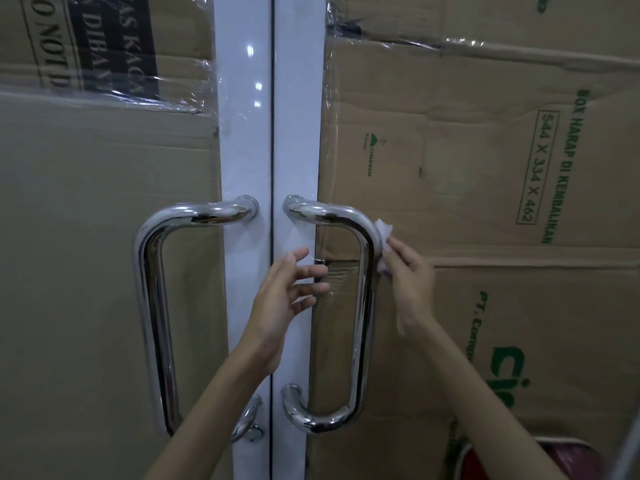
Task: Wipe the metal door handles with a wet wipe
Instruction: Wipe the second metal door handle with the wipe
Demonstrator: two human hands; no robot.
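Two shiny U-shaped metal handles are mounted on a white double door. The left handle (pixel 152 306) is untouched. My right hand (pixel 412 285) holds a white wet wipe (pixel 384 230) against the upper outer side of the right handle (pixel 363 306); part of the wipe is hidden behind the bar and my fingers. My left hand (pixel 284 306) hovers with fingers spread in front of the white door frame (pixel 256 150), just left of the right handle, holding nothing.
Flattened cardboard (pixel 485 168) with green print covers the right door pane, and more cardboard (pixel 86 202) under clear plastic film covers the left. A red object with a pale rim (pixel 530 459) shows at the bottom right.
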